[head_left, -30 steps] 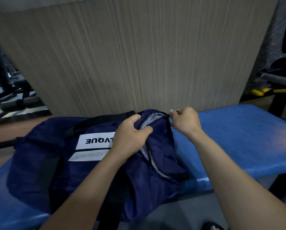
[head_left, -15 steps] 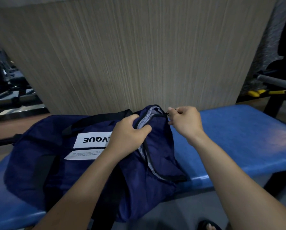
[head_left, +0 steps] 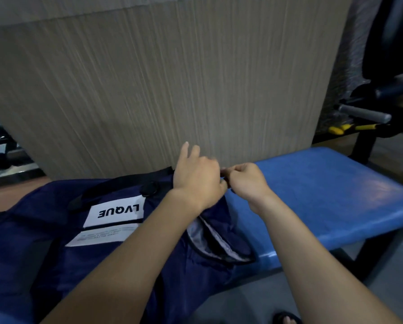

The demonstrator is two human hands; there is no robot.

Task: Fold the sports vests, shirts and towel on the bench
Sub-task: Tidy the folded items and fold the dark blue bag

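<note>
Both hands are working the far end of the navy bag [head_left: 116, 232] lying on the blue counter [head_left: 324, 197], the right hand [head_left: 245, 183] pinching what is probably the zip pull and the left hand [head_left: 196, 181] gripping the fabric beside it, while the clothes are staying hidden inside, so the loose cloth is risking snagging the zip.

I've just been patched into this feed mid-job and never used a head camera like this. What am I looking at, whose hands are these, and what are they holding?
There is one view only, from a wide-angle camera worn on a person's head, looking forward and down, so the two bare arms reaching in from the bottom are the wearer's own. No robot is involved.

A navy duffel bag with a white label lies on a blue padded bench in front of a wood-grain panel. Its zipper opening is partly open, showing a grey lining.

The right hand is curled and pinches something small at the bag's top end, probably the zipper pull, though it is blurred. The left hand rests on the bag beside it, some fingers extended; its grip is unclear. No vests, shirts or towel are visible yet.
</note>
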